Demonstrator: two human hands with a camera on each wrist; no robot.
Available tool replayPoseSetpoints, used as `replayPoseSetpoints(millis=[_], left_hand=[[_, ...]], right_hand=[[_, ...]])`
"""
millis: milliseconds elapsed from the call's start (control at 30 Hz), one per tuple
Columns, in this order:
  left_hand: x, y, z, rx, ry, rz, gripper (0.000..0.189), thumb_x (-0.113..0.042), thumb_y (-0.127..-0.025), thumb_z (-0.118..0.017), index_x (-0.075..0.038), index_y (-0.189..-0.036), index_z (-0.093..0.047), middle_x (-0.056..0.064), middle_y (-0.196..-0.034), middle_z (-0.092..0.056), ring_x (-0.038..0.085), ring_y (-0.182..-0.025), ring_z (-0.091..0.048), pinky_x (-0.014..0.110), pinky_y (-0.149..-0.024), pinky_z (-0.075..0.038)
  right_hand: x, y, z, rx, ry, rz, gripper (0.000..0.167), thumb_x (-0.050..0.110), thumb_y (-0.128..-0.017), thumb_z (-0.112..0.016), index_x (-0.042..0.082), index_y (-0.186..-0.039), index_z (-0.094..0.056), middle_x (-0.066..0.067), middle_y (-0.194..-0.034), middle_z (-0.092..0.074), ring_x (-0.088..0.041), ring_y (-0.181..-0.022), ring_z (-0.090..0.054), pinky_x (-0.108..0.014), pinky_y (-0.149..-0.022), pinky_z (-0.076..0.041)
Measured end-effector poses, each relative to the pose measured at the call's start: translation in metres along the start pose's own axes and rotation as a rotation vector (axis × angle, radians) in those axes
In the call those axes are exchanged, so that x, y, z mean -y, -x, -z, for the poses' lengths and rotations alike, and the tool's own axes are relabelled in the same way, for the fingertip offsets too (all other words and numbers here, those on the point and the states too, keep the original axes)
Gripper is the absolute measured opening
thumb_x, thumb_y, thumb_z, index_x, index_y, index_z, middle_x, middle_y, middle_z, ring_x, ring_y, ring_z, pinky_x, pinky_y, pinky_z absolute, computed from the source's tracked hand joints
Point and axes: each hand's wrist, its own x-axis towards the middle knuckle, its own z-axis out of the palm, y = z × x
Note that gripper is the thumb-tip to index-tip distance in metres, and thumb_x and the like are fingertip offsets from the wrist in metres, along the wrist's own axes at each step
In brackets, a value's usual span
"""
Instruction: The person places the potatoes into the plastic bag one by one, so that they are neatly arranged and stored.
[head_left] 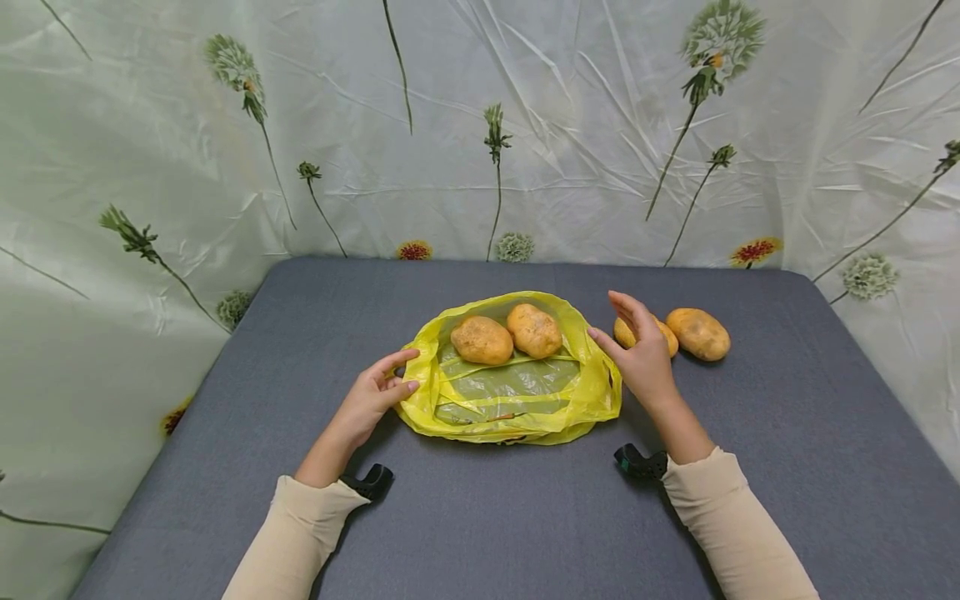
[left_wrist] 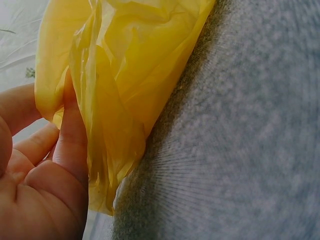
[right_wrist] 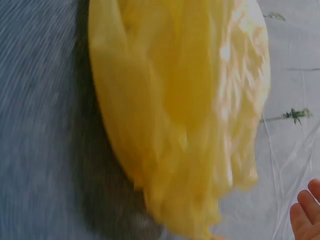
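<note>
A yellow plastic bag (head_left: 600, 392) lies spread on the table with its mouth facing up. Inside it, two potatoes, one on the left (head_left: 482, 340) and one on the right (head_left: 534, 331), sit side by side toward the far edge. My left hand (head_left: 369, 400) holds the bag's left rim, thumb and fingers on either side of the thin plastic in the left wrist view. Fingers extended, my right hand (head_left: 643, 360) is raised by the bag's right side; only some fingertips (right_wrist: 306, 207) show in the right wrist view, apart from the bag.
Right of the bag are two more potatoes: one (head_left: 670, 337) partly hidden behind my right hand, the other (head_left: 698, 334) fully visible. The table (head_left: 495, 517) has a grey-blue cloth. A pale curtain (head_left: 450, 167) with a flower print hangs behind it.
</note>
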Motion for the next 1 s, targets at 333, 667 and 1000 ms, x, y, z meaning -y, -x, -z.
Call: replayPoseSetpoints(millis=[333, 667, 1000], left_hand=[[0.000, 0.000, 0.001, -0.001, -0.003, 0.016, 0.051, -0.001, -0.084, -0.060, 0.002, -0.131, -0.040, 0.009, -0.093, -0.049, 0.010, -0.067, -0.050, 0.021, -0.059, -0.042], [-0.001, 0.000, 0.000, -0.014, -0.021, 0.018, 0.050, -0.003, -0.084, -0.061, 0.000, -0.130, -0.042, 0.007, -0.087, -0.049, 0.010, -0.066, -0.049, 0.020, -0.058, -0.042], [-0.001, 0.000, 0.001, -0.016, -0.013, 0.017, 0.049, -0.002, -0.084, -0.061, -0.001, -0.130, -0.043, 0.005, -0.080, -0.049, 0.010, -0.065, -0.048, 0.020, -0.059, -0.041]], right_hand=[[-0.038, 0.007, 0.025, -0.097, 0.061, -0.037, 0.055, -0.002, -0.075, -0.070, -0.006, -0.124, -0.046, -0.020, -0.123, -0.047, -0.030, -0.115, -0.043, -0.031, -0.097, -0.031], [-0.071, 0.019, 0.054, -0.227, 0.145, -0.069, 0.055, -0.003, -0.072, -0.072, -0.001, -0.122, -0.051, -0.018, -0.120, -0.051, -0.027, -0.114, -0.045, -0.022, -0.094, -0.032], [-0.090, 0.026, 0.074, -0.300, 0.182, -0.128, 0.054, -0.002, -0.072, -0.072, 0.000, -0.122, -0.052, -0.019, -0.119, -0.051, -0.027, -0.113, -0.044, -0.028, -0.095, -0.030]])
